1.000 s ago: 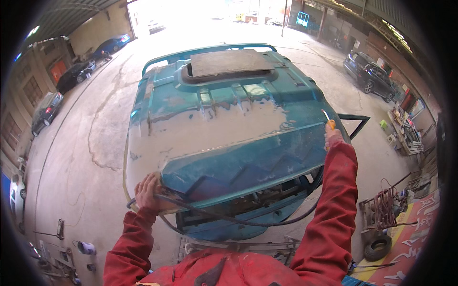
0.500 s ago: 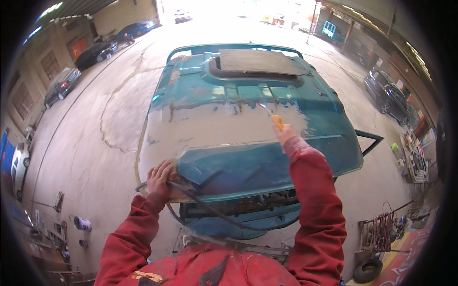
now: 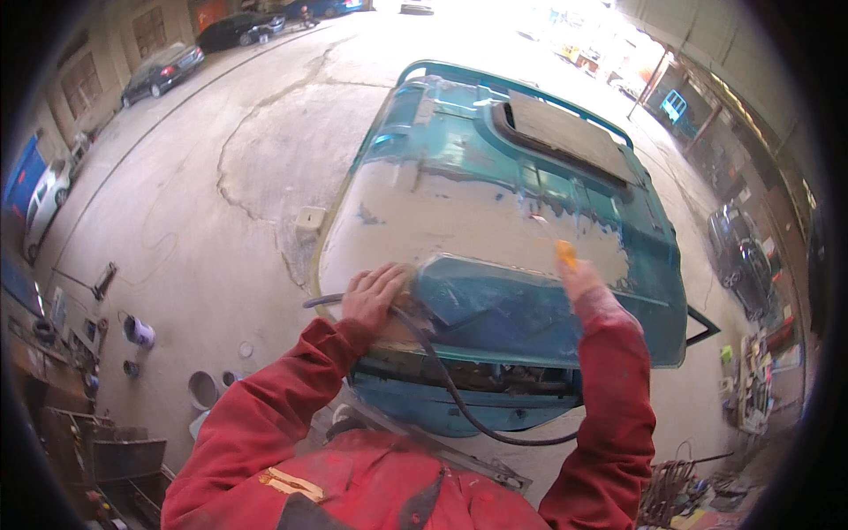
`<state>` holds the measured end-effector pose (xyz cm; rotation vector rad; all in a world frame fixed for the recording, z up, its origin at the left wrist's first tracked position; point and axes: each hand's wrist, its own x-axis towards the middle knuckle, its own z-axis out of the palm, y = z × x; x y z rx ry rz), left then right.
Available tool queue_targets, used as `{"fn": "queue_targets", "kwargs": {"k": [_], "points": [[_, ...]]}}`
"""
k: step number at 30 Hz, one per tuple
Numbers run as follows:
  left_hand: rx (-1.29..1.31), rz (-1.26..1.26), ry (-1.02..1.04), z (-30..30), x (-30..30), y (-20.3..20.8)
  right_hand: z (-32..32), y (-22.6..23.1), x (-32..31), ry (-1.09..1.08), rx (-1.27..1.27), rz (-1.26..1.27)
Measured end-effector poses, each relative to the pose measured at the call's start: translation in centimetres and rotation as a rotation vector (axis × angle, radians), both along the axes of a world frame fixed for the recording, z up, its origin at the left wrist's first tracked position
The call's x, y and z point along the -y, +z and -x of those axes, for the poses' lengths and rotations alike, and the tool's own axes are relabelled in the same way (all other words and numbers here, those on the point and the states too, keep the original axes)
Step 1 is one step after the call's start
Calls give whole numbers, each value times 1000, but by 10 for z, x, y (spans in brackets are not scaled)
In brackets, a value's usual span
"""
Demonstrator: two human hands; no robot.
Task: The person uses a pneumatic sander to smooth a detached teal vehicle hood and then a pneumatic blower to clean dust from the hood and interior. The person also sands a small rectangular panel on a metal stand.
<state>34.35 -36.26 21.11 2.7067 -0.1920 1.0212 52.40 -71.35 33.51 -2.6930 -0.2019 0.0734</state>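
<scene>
A teal vehicle cab roof (image 3: 495,305) with a broad pale, sanded-looking patch (image 3: 442,199) lies in front of me. My right hand (image 3: 579,276) grips a yellow-handled tool (image 3: 565,253) over this patch. Its thin metal shaft angles away to the left, the far end low over the surface; motion blur hides the kind of tip. At the roof's near left corner my left hand (image 3: 375,296) lies flat, fingers laid out on the edge. A dark hose (image 3: 450,389) passes at this hand and loops down toward my right forearm.
A grey panel (image 3: 565,137) covers the roof opening. Below the near edge sits the cab's open front (image 3: 468,375). Buckets (image 3: 203,389) stand on the floor at left, a rack of clutter (image 3: 755,380) at right. Parked cars (image 3: 163,71) line both walls.
The view has swung left, so the cab appears farther right and tilted. The tool has moved nearer over the pale patch. My left hand stays at the roof corner.
</scene>
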Motion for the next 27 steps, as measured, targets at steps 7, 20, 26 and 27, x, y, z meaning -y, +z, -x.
{"fn": "queue_targets", "kwargs": {"k": [7, 20, 26, 27], "points": [[30, 89, -47, 2, -5, 3, 30, 11, -55, 105, 23, 81], [-437, 520, -214, 157, -124, -15, 160, 53, -49, -169, -281, -202], [-724, 499, 16, 212, -170, -102, 218, 33, 21, -615, -123, -81], [-795, 506, 34, 217, -171, -117, 229, 27, 9, -605, -179, -164]]}}
